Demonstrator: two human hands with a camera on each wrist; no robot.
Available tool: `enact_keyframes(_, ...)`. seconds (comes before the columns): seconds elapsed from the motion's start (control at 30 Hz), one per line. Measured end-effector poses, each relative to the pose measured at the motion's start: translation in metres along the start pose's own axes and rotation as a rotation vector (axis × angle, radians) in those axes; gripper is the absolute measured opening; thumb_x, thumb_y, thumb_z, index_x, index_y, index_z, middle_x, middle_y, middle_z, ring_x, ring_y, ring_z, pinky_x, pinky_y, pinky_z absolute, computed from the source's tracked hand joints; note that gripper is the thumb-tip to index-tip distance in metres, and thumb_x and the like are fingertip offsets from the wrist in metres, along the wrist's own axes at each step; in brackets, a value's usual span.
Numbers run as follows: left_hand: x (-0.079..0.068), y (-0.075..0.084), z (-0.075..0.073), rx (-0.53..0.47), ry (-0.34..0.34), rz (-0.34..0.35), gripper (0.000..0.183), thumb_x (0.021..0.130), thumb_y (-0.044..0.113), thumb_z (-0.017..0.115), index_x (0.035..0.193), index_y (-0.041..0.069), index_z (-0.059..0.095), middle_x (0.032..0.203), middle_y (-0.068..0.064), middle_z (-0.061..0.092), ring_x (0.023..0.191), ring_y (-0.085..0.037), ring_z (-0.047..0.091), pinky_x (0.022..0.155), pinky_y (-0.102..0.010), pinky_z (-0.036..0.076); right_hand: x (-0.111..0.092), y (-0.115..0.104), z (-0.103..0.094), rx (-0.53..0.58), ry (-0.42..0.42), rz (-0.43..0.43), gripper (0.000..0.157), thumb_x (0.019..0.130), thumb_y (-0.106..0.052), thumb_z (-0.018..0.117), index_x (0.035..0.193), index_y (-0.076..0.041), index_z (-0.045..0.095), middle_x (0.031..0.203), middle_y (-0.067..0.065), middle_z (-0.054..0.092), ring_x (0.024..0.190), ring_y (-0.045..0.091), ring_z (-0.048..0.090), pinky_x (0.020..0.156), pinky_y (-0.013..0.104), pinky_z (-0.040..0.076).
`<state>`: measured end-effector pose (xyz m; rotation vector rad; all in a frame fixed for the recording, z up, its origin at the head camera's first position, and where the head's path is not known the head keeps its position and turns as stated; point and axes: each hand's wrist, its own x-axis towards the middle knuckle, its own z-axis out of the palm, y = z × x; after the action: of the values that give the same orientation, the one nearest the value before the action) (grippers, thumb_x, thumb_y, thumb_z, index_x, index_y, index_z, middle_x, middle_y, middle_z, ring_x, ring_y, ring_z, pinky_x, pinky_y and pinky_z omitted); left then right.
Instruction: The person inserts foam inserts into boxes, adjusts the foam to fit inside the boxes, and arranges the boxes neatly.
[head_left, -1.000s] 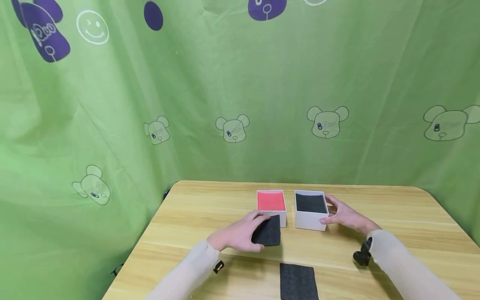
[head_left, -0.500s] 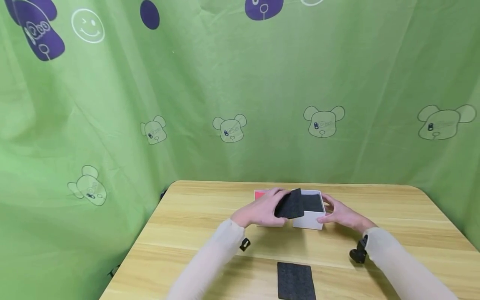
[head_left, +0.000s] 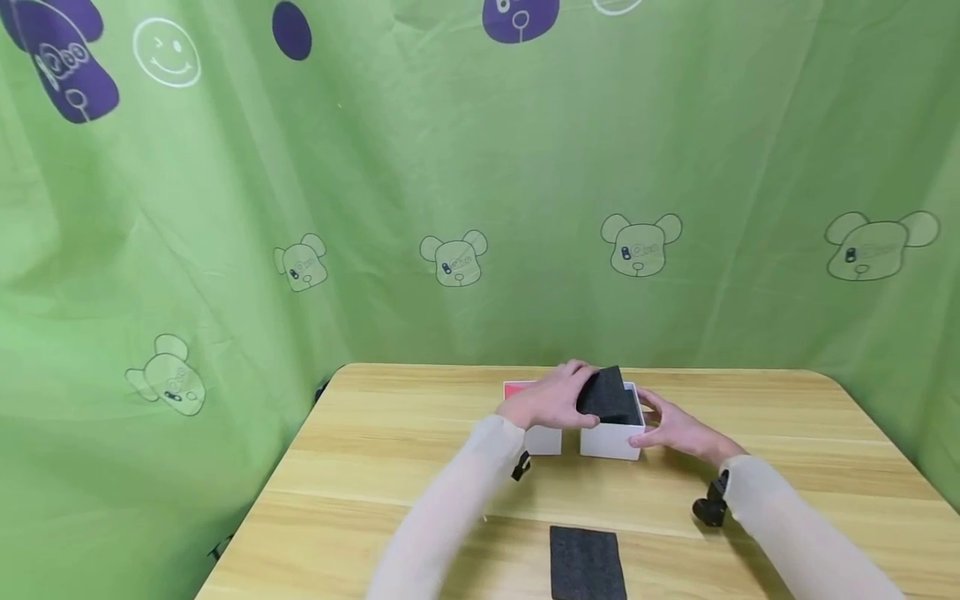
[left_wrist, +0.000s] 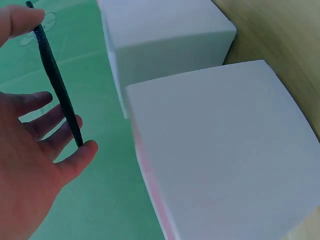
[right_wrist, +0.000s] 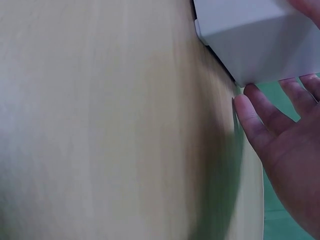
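Note:
My left hand (head_left: 551, 402) pinches a black felt-like square (head_left: 604, 392) by its edges, tilted above the right white box (head_left: 609, 443). In the left wrist view the black square (left_wrist: 58, 85) appears edge-on, spanned between the thumb and fingers. Inside the right box lies more black material (head_left: 633, 408). My right hand (head_left: 678, 431) grips that box's right side, thumb at the near corner and fingers towards the far one. Beneath my left forearm and hand stands the left white box (head_left: 545, 442), mostly covered; a strip of its red content (head_left: 514, 388) shows.
Another black square (head_left: 587, 562) lies flat on the wooden table (head_left: 352, 467) near the front. A green curtain (head_left: 525, 167) hangs behind the table and along its left. A narrow gap separates the two boxes.
My left hand has carried the black square rightward and up, from in front of the left box to over the right one. My right hand keeps its grip on the right box.

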<state>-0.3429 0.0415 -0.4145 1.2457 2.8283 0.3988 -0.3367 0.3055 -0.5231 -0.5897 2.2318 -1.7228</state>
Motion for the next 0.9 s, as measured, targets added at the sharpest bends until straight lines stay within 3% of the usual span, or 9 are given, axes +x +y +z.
enact_keyframes(0.2,0.015,-0.002,0.014,0.03,-0.025,-0.011,0.081,0.079,0.045,0.068,0.145,0.014,0.034,0.137,-0.001,0.04,0.108,-0.01,0.044,0.085,-0.02,0.041,0.0,0.003,0.002,-0.003,-0.002,-0.002,0.103,0.077,-0.005,0.076,0.148,0.006,0.001,0.148,0.036,0.007,0.128,0.056,0.024,0.094,0.041,0.044)
enact_keyframes(0.53,0.03,0.002,0.022,0.061,-0.069,-0.046,0.082,0.079,0.048,0.068,0.146,0.016,0.034,0.138,0.0,0.041,0.11,-0.009,0.046,0.087,-0.022,0.042,-0.002,0.0,0.002,-0.023,-0.002,-0.022,0.103,0.077,-0.004,0.075,0.147,0.008,0.001,0.147,0.036,0.006,0.128,0.056,0.023,0.094,0.038,0.044)
enact_keyframes(0.9,0.038,0.003,0.031,0.078,-0.073,-0.034,0.075,0.079,0.045,0.069,0.142,0.017,0.039,0.132,0.001,0.044,0.106,-0.008,0.046,0.084,-0.018,0.04,0.0,-0.002,0.0,-0.074,0.006,-0.029,0.1,0.079,-0.005,0.075,0.147,0.009,0.003,0.149,0.035,0.004,0.128,0.055,0.024,0.095,0.035,0.044)
